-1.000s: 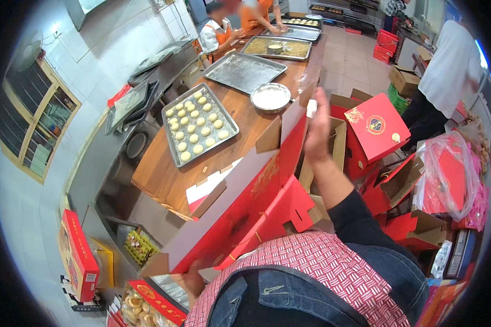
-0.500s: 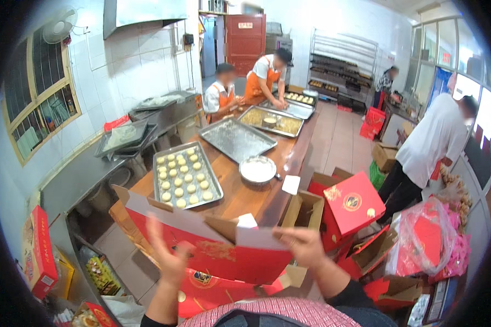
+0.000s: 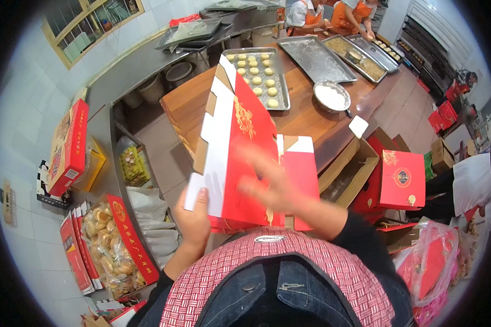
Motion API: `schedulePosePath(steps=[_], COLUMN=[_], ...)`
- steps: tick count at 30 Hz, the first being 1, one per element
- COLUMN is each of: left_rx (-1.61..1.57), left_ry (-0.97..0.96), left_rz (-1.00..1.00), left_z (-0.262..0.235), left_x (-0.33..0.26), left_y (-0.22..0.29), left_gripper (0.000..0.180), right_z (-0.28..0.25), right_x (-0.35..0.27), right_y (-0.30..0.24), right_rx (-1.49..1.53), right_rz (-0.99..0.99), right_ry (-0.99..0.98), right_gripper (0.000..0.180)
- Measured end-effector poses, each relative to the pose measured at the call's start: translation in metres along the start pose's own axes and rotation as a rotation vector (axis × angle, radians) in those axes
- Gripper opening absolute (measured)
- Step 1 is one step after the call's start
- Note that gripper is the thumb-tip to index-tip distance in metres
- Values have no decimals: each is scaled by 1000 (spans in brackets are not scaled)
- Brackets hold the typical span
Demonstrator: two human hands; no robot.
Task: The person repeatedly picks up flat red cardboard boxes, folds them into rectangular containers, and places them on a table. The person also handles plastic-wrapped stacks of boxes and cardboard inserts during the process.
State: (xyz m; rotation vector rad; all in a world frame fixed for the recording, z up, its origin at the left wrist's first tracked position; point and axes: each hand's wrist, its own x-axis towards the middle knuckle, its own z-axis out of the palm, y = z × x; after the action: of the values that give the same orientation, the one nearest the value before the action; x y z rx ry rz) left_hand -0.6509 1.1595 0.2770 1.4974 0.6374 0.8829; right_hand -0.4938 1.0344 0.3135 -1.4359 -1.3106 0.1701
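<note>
I hold a flat red cardboard box (image 3: 240, 147) with white inner flaps and a gold pattern, tilted up in front of my chest. My left hand (image 3: 193, 218) grips its lower left white edge. My right hand (image 3: 270, 182) is blurred with motion and lies against the red face of the box, fingers spread. Behind the box stands a wooden table (image 3: 188, 106) with a metal tray of pale round pastries (image 3: 259, 73).
A white bowl (image 3: 333, 95) and more metal trays (image 3: 316, 57) sit on the table. Two people in orange aprons (image 3: 338, 11) work at the far end. Open brown cartons and a red gift box (image 3: 401, 177) stand at right. Boxes of pastries (image 3: 112, 240) lie at left.
The box has turned from a wide, level hold to a steep upright tilt. My left hand slid to its lower edge and my right hand moved onto its red face.
</note>
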Motion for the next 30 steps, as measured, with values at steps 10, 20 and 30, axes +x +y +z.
schedulePosePath(steps=[10, 20, 30], left_rx=[-316, -299, -188], left_ry=[-19, -198, 50], left_rz=[161, 153, 67], left_z=[-78, -81, -56], left_x=[32, 72, 81], left_y=[29, 4, -46], left_gripper=[23, 27, 54], right_z=[-126, -143, -123], right_x=[148, 62, 11], right_y=[135, 206, 73], right_rx=[-137, -206, 345], right_rz=[328, 328, 438], right_ry=[263, 503, 227], right_gripper=[121, 120, 77])
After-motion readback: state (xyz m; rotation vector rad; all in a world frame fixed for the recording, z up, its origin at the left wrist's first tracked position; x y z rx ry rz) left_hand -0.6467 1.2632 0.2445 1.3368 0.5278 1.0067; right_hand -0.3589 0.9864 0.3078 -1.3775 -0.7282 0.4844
